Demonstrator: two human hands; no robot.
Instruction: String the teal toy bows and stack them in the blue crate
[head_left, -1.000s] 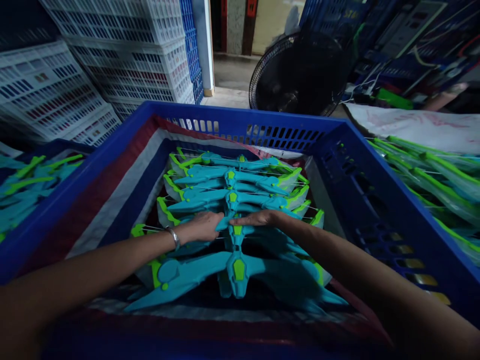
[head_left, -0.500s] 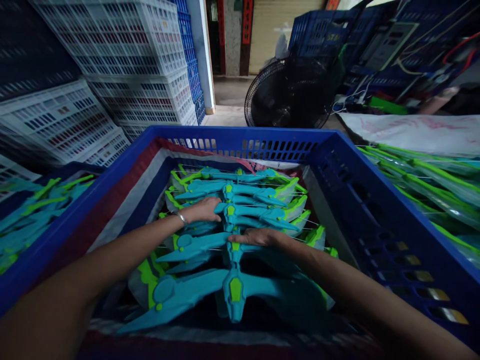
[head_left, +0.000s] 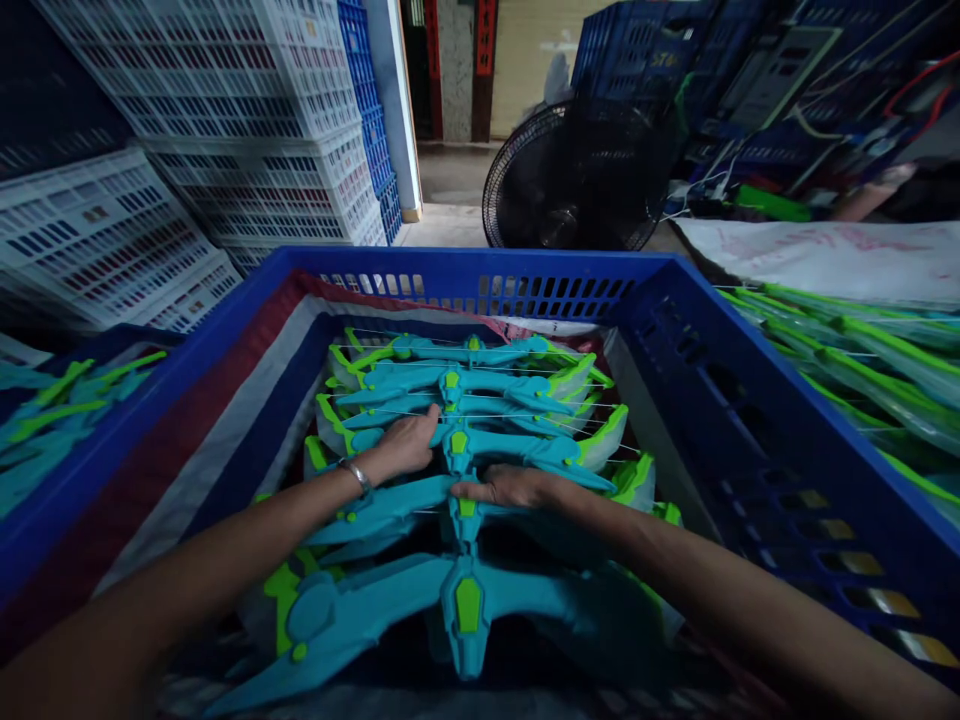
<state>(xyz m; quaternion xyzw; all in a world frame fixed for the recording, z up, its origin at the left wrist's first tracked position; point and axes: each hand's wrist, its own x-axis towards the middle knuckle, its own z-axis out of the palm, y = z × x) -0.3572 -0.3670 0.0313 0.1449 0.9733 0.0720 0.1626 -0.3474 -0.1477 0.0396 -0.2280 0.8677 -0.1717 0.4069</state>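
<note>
Teal and lime-green toy bows lie in a row, one behind another, in a blue plastic crate (head_left: pixel 600 265). Thin strings run across them. My left hand (head_left: pixel 405 446), with a silver bracelet at the wrist, is closed around the left limb of a toy bow (head_left: pixel 499 445) in the middle of the row, thumb upward. Just nearer to me, my right hand (head_left: pixel 514 487) grips another toy bow (head_left: pixel 466 510) beside its centre, one finger laid across the top; its other fingers are mostly hidden. Closest to me lies a larger-looking toy bow (head_left: pixel 469 605), touched by neither hand.
A striped cloth (head_left: pixel 217 440) lines the crate. More toy bow parts (head_left: pixel 67 400) lie at left, and bows (head_left: pixel 862 350) are piled at right. White crates (head_left: pixel 247 90) are stacked back left. A black fan (head_left: pixel 570 180) stands behind the crate.
My left hand has come nearer to me, and the toy bow it holds has shifted the same way. My right hand stays on its bow, slightly lower. The view has shifted a little.
</note>
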